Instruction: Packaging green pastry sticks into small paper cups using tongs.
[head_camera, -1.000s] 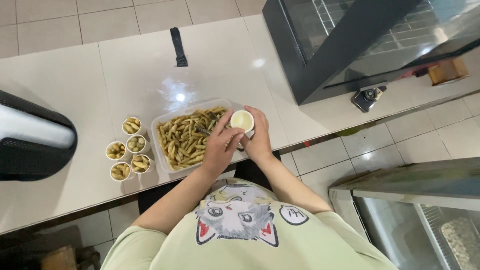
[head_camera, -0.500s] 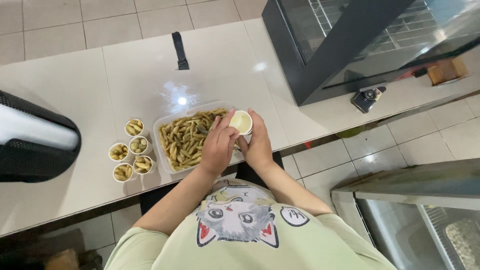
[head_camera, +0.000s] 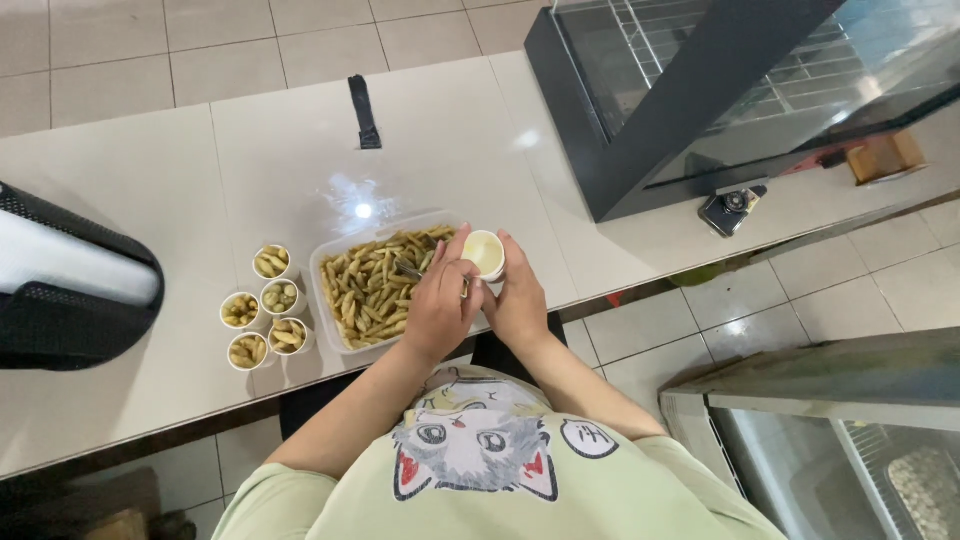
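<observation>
The right hand grips an empty cup; the left hand, closed on a fork, works the pasta tray beside it, mid-filling.

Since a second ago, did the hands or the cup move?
Hardly. The right hand still holds the empty cup at the tray edge, and the left hand stays over the pasta with a utensil. The four filled cups haven't moved.

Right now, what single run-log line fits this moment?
left hand: over pasta tray, utensil unclear | right hand: holds empty white cup | five filled cups left of tray
</observation>
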